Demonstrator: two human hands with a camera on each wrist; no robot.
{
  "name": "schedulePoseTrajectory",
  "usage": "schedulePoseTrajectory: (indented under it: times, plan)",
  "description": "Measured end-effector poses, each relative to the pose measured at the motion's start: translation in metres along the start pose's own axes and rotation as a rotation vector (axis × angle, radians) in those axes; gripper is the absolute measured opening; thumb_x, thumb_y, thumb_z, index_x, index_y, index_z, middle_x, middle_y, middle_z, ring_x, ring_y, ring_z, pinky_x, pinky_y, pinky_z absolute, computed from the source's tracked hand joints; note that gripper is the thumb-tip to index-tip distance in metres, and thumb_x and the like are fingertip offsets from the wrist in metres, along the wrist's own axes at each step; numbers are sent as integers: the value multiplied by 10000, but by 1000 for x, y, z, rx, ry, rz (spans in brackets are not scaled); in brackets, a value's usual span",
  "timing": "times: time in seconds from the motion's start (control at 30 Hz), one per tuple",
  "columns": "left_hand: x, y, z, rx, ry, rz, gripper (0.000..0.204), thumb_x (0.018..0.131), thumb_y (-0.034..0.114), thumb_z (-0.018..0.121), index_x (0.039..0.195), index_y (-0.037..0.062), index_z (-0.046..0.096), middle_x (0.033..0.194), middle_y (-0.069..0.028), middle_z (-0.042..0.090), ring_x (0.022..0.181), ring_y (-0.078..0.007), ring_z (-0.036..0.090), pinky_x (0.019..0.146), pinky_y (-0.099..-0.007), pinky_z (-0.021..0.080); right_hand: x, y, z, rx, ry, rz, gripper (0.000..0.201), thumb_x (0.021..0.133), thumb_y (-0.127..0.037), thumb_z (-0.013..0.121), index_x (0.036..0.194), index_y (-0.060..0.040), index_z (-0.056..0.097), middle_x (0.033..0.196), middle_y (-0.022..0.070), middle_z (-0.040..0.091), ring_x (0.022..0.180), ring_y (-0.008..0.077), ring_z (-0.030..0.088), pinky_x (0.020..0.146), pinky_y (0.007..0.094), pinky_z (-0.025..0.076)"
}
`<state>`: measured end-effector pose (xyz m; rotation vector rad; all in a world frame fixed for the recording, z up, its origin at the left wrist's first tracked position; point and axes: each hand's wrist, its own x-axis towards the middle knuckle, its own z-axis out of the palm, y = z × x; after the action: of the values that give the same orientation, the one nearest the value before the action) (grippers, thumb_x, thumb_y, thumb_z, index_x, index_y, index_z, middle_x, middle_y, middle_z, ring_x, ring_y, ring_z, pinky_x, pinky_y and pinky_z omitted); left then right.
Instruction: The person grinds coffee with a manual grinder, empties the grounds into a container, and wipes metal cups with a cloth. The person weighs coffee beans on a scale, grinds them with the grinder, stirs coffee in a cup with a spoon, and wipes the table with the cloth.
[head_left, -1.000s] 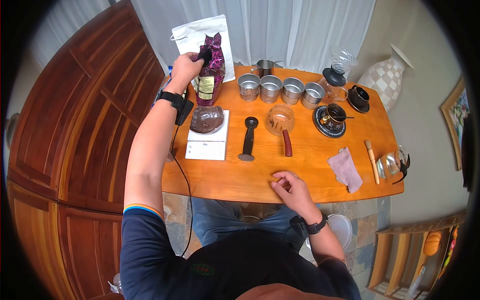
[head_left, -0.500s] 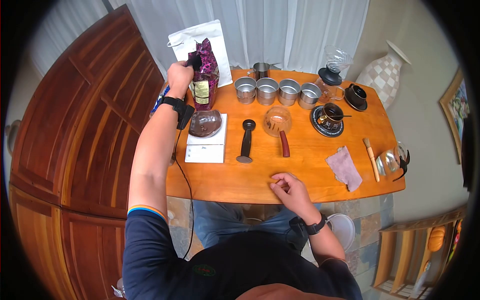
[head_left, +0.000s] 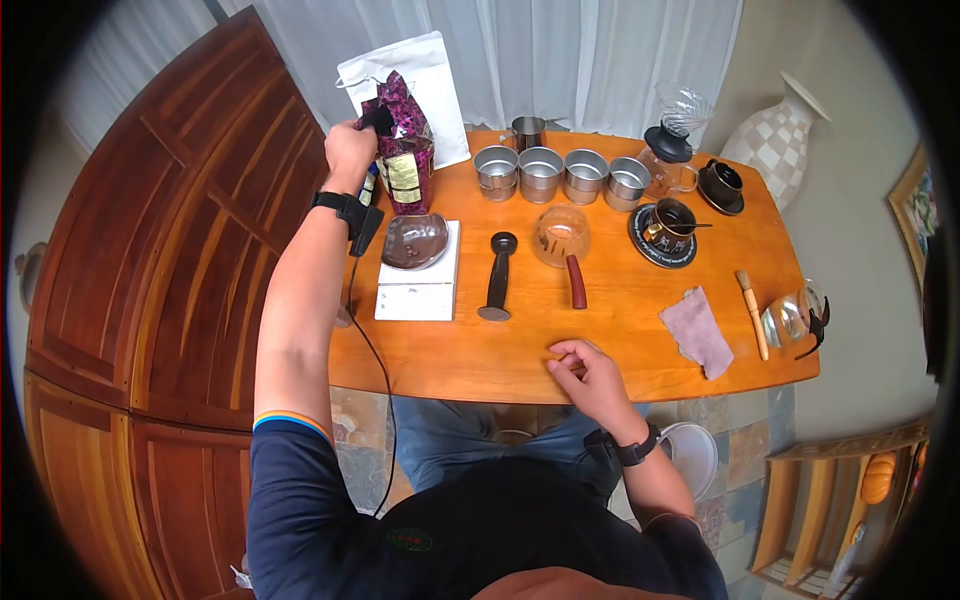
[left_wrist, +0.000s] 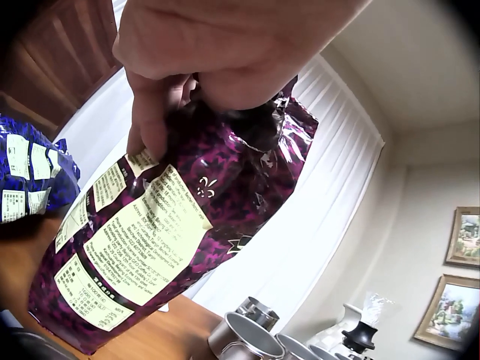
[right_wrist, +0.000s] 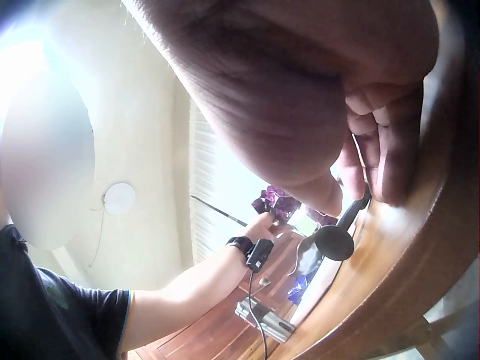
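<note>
At the far left of the table, my left hand (head_left: 350,152) grips the top of a purple patterned coffee bag (left_wrist: 202,217) with pale labels. Something black shows at the fingers near the bag's mouth; I cannot tell whether it is part of the bag. Just in front of the bag, a dark brown dish (head_left: 415,241) with a few small dark bits sits on a white scale (head_left: 414,302). By the table's near edge, my right hand (head_left: 592,382) lies with loosely curled fingers and holds nothing. A black tamper-like tool (head_left: 498,277) lies beyond it.
Several metal cups (head_left: 541,175) line the back. A glass pot with a red handle (head_left: 576,283), a cup on a saucer (head_left: 664,245), a pink cloth (head_left: 697,332), a brush (head_left: 752,315) and a glass jug (head_left: 790,318) stand rightward. A cable (head_left: 366,345) hangs from the left wrist.
My left hand has moved to the left, and the top of the purple coffee bag has shifted left with it. My right hand keeps its place by the near edge.
</note>
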<state>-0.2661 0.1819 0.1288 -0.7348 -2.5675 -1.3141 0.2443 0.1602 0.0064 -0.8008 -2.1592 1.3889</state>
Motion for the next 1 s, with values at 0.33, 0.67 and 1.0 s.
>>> schedulePoseTrajectory:
  times: [0.33,0.67,1.0]
  plan:
    - [-22,39,-19,157,-68,-72,332,819,341,736,1082,140,763,1064,-152,745,1049,-333,699,889,-431,541,-1,3,1,8,23,-26,214,909,-131,727,1073,-3,678,923,128,682,777,202,693,674,292,559]
    - [-26,27,-11,97,34,-4,700,730,387,827,1311,61,614,1168,-136,716,1102,-271,678,942,-386,525,-2,0,-1,5,12,-6,212,910,-132,723,1074,-5,680,928,124,682,781,205,696,681,295,556]
    - [-40,23,-5,-59,82,52,818,715,445,848,1298,-54,566,1114,-160,702,1005,-237,688,898,-342,524,-2,-3,0,-1,17,-4,206,913,-126,718,1076,-6,680,941,122,681,785,206,694,690,293,555]
